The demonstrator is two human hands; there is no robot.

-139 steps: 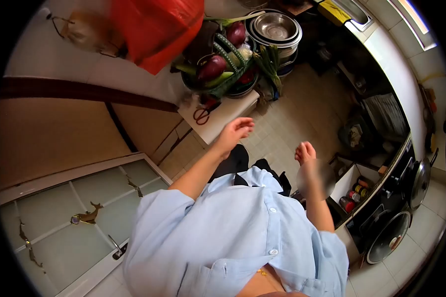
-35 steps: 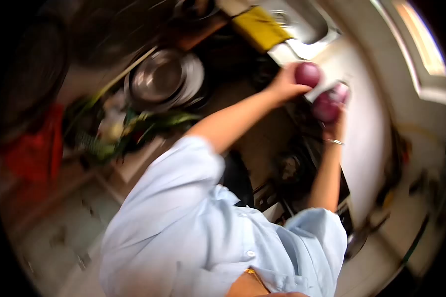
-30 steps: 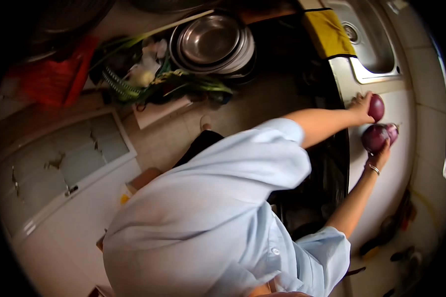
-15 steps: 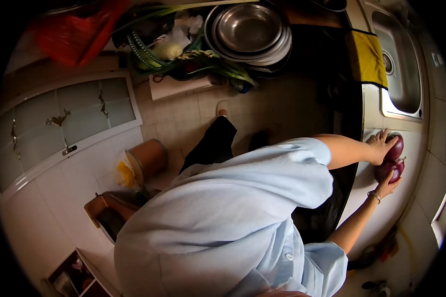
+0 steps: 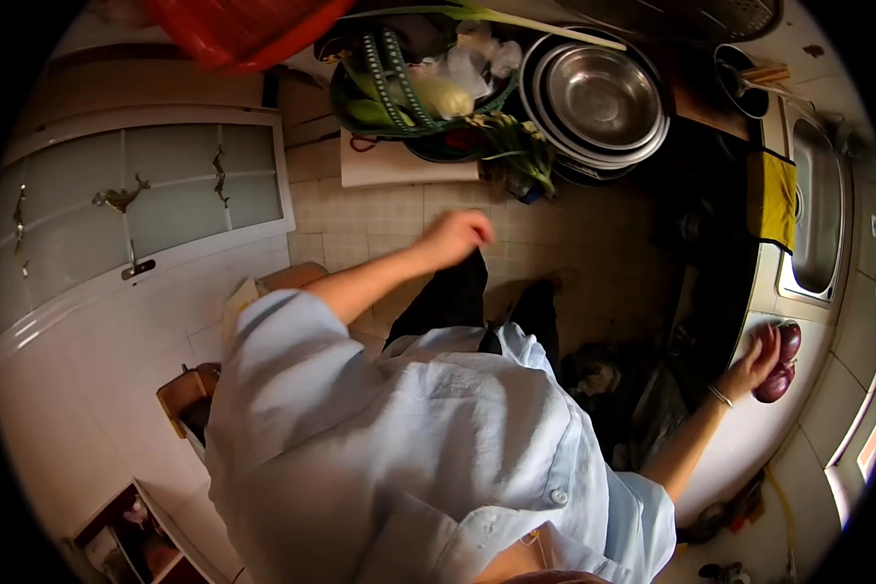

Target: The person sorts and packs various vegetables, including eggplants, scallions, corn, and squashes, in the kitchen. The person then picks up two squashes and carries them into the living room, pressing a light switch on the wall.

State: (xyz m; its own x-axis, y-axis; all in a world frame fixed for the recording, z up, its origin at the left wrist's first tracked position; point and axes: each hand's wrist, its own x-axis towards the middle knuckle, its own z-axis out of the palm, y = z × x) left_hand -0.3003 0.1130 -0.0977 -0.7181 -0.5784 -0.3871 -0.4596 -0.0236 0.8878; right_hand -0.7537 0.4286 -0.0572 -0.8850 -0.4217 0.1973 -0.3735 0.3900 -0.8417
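Two red onions [image 5: 773, 383] sit side by side on the white countertop [image 5: 740, 443] at the right, close to the sink. My right hand [image 5: 752, 362], with a bracelet at the wrist, reaches over them from the left. Its fingers lie across and around the onions, partly covering both. Well away to the left, my left hand [image 5: 455, 239] is raised in front of my body above the floor. Its fingers are curled in, somewhat blurred, with nothing visible in them.
A steel sink [image 5: 816, 209] with a yellow cloth [image 5: 775, 202] over its edge lies beyond the onions. Ahead are stacked metal basins [image 5: 608, 97] and a green basket [image 5: 387, 83] of vegetables. A red plastic bag [image 5: 238, 29] is at the upper left.
My left hand has left the onions and swung far to the left, its fingers now curled. My right hand stays at the onions, its fingers now over both. My body has turned left.
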